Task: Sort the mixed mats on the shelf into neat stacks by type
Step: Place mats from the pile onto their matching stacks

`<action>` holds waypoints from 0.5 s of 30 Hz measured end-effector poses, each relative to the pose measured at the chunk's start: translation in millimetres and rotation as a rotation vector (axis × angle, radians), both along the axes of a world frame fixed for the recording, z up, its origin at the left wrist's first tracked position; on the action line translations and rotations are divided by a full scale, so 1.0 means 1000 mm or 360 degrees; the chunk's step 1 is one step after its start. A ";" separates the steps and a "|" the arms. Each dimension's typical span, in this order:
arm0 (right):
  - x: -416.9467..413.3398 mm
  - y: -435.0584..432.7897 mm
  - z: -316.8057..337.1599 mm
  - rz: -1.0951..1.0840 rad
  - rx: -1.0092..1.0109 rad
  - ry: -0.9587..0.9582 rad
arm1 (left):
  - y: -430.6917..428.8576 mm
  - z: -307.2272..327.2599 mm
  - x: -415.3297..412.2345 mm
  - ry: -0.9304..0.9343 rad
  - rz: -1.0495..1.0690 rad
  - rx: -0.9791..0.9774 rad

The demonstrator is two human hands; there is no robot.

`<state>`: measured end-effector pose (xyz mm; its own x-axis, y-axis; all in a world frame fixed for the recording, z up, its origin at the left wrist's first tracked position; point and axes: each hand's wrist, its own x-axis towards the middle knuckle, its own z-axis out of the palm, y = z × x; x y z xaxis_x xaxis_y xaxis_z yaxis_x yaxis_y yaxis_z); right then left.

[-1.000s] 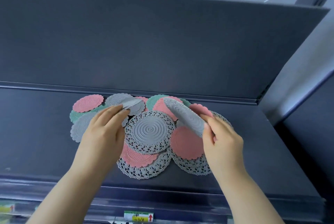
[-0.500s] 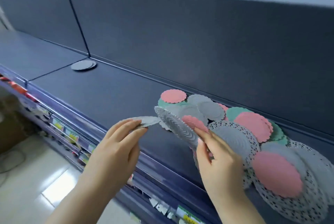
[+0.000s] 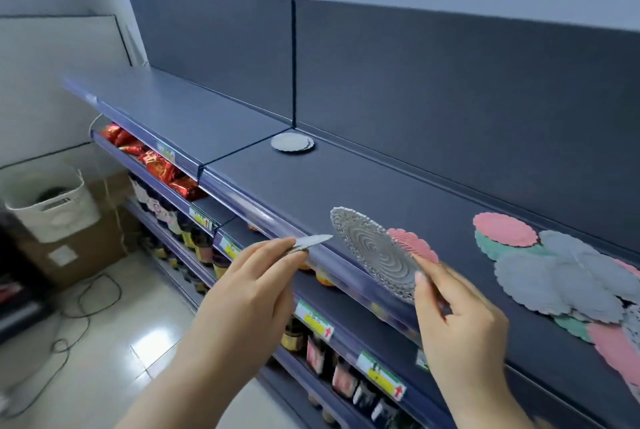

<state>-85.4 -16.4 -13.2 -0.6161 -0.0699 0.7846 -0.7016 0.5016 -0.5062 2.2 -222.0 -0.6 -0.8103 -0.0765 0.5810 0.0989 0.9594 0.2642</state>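
We judge the mats light, thin and bendy, rubbery rather than brittle. The lace rims are likely to snag, so take them by the rim in a pinch and lay them down flat. The left hand (image 3: 249, 286) pinches a plain grey mat (image 3: 313, 241) by its near edge. The mat shows edge-on and pokes out past the fingertips, to the left of the mixed pile (image 3: 554, 276) and off the front of the shelf (image 3: 346, 179). The right hand (image 3: 457, 321) is closed in a pinch on the lower rim of a lacy grey mat (image 3: 372, 252), which is tilted up on edge. A pink mat (image 3: 414, 245) sits right behind it, apparently in the same grip. Both are just left of the mixed pile, over the shelf's front lip. The grey stack (image 3: 292, 142) lies far left of the mixed pile at the back of the shelf, well apart from both hands. The mixed pile is unsorted: pink, green and grey mats overlapping.
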 end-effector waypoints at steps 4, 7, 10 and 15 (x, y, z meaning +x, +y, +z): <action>-0.011 -0.036 -0.003 -0.0039 -0.0032 -0.0115 | -0.030 -0.003 -0.019 -0.0034 -0.0099 0.0025; -0.027 -0.051 -0.002 -0.0132 -0.0024 -0.0192 | -0.050 -0.008 -0.042 -0.0068 -0.0148 0.0044; -0.050 -0.064 0.002 -0.0177 -0.0057 -0.0281 | -0.073 -0.011 -0.075 -0.0057 -0.0190 0.0056; -0.098 -0.097 0.019 -0.0121 -0.0152 -0.0462 | -0.113 -0.002 -0.136 -0.0058 -0.0228 0.0029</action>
<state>-183.2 -113.1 5.6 -0.8161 0.0507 0.5758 -0.4829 0.4876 -0.7274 -133.5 -335.5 -2.5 -0.8341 0.0311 0.5507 0.2245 0.9311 0.2876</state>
